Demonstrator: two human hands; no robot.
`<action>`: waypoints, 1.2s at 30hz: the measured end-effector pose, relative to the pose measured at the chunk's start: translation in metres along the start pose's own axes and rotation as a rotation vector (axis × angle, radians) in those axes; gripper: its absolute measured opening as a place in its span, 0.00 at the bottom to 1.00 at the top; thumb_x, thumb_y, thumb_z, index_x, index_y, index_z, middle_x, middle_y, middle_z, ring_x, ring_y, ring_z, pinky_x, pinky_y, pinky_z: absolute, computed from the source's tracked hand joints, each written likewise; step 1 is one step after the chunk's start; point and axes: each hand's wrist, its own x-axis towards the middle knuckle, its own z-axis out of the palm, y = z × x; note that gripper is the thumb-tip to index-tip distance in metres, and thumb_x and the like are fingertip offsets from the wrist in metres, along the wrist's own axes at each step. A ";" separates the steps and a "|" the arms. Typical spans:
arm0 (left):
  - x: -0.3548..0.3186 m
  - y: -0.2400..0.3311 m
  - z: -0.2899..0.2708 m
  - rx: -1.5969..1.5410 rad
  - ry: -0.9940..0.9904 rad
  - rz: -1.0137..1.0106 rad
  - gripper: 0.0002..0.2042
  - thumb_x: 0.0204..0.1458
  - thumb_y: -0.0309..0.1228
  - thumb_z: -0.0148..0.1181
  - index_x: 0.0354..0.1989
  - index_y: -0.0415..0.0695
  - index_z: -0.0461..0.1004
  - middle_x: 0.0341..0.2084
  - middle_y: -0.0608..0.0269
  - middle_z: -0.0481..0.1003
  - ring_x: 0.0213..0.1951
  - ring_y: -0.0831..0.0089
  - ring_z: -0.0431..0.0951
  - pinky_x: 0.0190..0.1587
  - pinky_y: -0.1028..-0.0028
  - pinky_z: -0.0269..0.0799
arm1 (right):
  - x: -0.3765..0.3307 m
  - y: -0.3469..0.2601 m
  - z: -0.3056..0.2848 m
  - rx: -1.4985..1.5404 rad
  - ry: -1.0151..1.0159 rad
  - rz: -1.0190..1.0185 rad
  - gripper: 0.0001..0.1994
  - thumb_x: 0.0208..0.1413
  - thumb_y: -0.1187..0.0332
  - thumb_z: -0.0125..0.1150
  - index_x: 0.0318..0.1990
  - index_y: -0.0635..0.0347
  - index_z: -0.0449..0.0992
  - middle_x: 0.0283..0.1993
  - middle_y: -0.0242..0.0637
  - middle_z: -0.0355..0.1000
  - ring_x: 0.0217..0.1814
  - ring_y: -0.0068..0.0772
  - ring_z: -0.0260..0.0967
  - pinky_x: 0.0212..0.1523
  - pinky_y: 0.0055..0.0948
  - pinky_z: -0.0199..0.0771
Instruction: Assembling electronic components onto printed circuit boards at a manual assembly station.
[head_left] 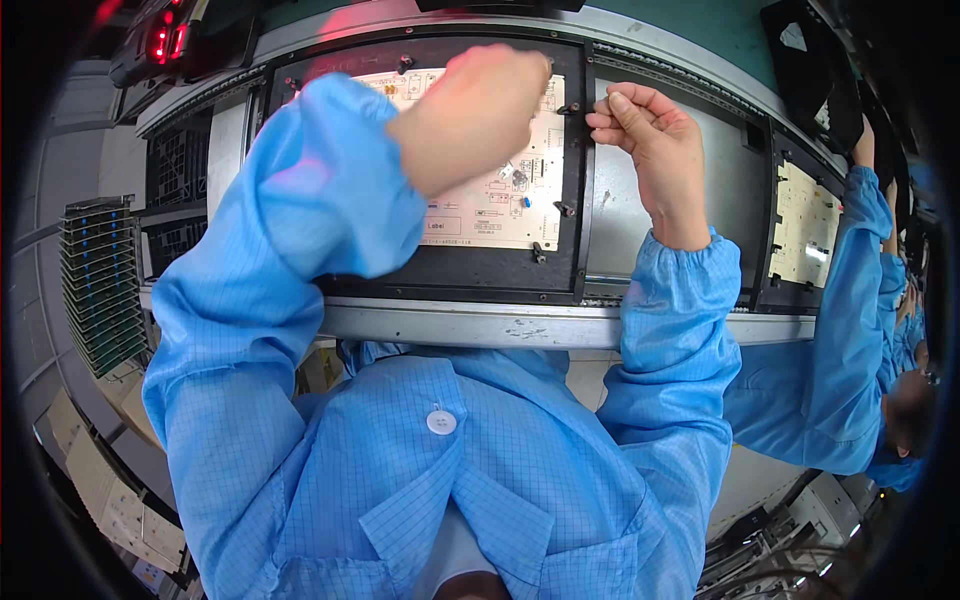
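A cream circuit board (505,228) lies in a black frame (430,288) held by small black clips, with a few parts, among them a blue one (527,202), standing on it. Across the board's upper part reaches my left hand (475,118), slightly blurred, its fingers curled down by the board's upper right edge. Its fingertips are mostly hidden, so what they hold cannot be made out. My right hand (658,135) is just right of the frame, thumb and fingertips pinched together. Anything between them is too small to name.
The frame sits on a metal conveyor rail (480,325). Farther right another board (803,225) lies in a black frame, beside a co-worker's blue sleeve (850,320). On the left stand a rack of stacked green boards (100,285) and a device with red lit digits (170,42).
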 end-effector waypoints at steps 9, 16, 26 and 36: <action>-0.047 -0.001 0.022 0.082 -0.012 0.199 0.05 0.42 0.17 0.56 0.29 0.35 0.74 0.26 0.47 0.75 0.37 0.54 0.76 0.47 0.62 0.68 | 0.013 0.001 0.027 -0.687 0.069 -0.225 0.08 0.53 0.73 0.64 0.40 0.66 0.82 0.31 0.34 0.79 0.31 0.19 0.72 0.31 0.21 0.71; -0.047 -0.011 -0.009 -0.253 -0.014 0.080 0.06 0.44 0.19 0.58 0.31 0.34 0.78 0.26 0.45 0.78 0.34 0.52 0.80 0.41 0.61 0.74 | 0.031 0.002 0.042 -1.002 0.089 -0.278 0.12 0.48 0.75 0.65 0.42 0.63 0.77 0.29 0.37 0.79 0.31 0.22 0.74 0.32 0.25 0.72; -0.061 -0.035 -0.053 -0.468 0.030 -0.200 0.08 0.48 0.22 0.57 0.34 0.32 0.80 0.26 0.46 0.79 0.30 0.61 0.82 0.35 0.68 0.75 | 0.045 0.003 0.043 -0.941 0.123 -0.121 0.17 0.43 0.76 0.68 0.43 0.66 0.72 0.29 0.39 0.79 0.31 0.26 0.75 0.32 0.25 0.72; -0.056 -0.057 -0.054 -0.519 -0.002 -0.204 0.08 0.46 0.25 0.62 0.31 0.31 0.79 0.22 0.53 0.79 0.26 0.70 0.79 0.30 0.72 0.73 | 0.033 0.009 0.068 -1.269 0.246 -0.304 0.16 0.46 0.74 0.66 0.45 0.62 0.74 0.27 0.40 0.77 0.29 0.41 0.76 0.33 0.34 0.74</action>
